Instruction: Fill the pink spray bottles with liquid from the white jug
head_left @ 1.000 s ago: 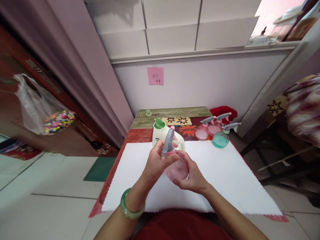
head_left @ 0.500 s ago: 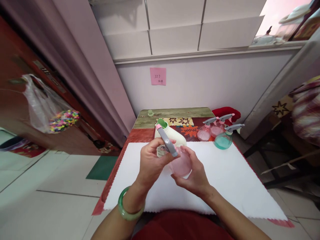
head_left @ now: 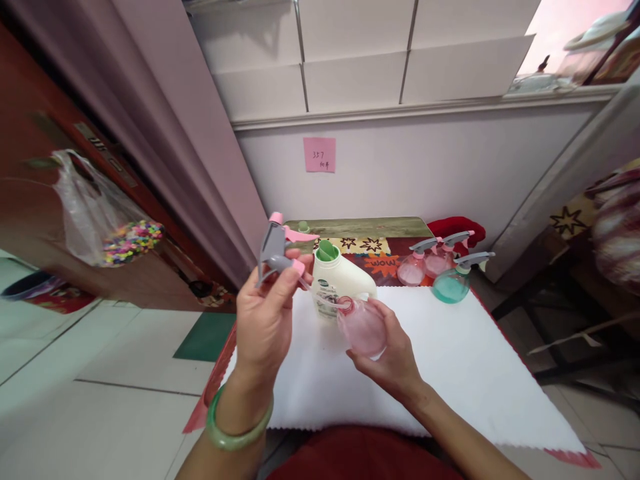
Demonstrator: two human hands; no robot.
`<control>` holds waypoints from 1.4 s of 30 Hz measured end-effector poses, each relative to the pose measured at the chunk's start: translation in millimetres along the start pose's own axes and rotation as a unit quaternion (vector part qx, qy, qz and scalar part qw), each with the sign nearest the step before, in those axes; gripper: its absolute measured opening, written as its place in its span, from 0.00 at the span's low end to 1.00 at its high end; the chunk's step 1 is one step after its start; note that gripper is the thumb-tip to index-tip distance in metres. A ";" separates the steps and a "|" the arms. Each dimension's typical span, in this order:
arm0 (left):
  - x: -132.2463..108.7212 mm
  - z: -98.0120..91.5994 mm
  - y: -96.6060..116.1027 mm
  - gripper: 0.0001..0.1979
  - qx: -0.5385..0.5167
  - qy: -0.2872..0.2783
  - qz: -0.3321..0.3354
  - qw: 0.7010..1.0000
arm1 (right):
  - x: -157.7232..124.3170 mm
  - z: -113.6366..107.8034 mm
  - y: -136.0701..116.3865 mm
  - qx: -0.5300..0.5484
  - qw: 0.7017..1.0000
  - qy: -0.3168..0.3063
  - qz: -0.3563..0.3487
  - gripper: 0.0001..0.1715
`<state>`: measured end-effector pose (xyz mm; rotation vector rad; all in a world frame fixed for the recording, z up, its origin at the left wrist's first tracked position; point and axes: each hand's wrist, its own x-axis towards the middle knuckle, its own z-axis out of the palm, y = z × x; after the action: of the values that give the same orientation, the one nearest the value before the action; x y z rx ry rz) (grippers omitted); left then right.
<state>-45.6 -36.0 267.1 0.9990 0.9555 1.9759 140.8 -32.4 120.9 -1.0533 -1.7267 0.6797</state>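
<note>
My left hand is closed around a grey and pink spray head, lifted off to the left, its thin clear tube reaching toward the bottle mouth. A round pink translucent spray bottle, tilted with its open neck to the left, rests in the grip of my right hand. Whether the tube's tip is still inside the neck I cannot tell. Just behind them stands a cream jug with a green open mouth and a printed label, partly hidden by the pink bottle.
On the right, two pink spray bottles and a teal one stand together. A small green cap lies at the table's far left. A white cloth covers the near table. A plastic bag of colourful bits hangs from the door.
The spray head has come away from the pink bottle, and my left hand has carried it up and left, drawing out its tube. My right hand still holds the bottle.
</note>
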 end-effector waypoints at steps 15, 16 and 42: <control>25.6 -57.8 -1.6 0.10 -0.041 0.089 0.022 0.995 | 5.5 -17.4 7.7 -0.055 0.997 0.035 0.048 0.50; 28.0 -74.0 -11.8 0.11 -0.058 0.106 0.004 0.993 | 10.4 -22.8 7.4 -0.064 0.996 0.039 0.044 0.49; -17.8 -196.1 -241.2 0.07 -0.321 0.009 -0.328 0.889 | 148.5 -62.5 -36.0 -0.360 0.921 -0.126 -0.085 0.48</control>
<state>-143.0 5.8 -25.7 0.2260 0.4773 1.5329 162.6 80.2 239.6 -1.3152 -2.3481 0.0429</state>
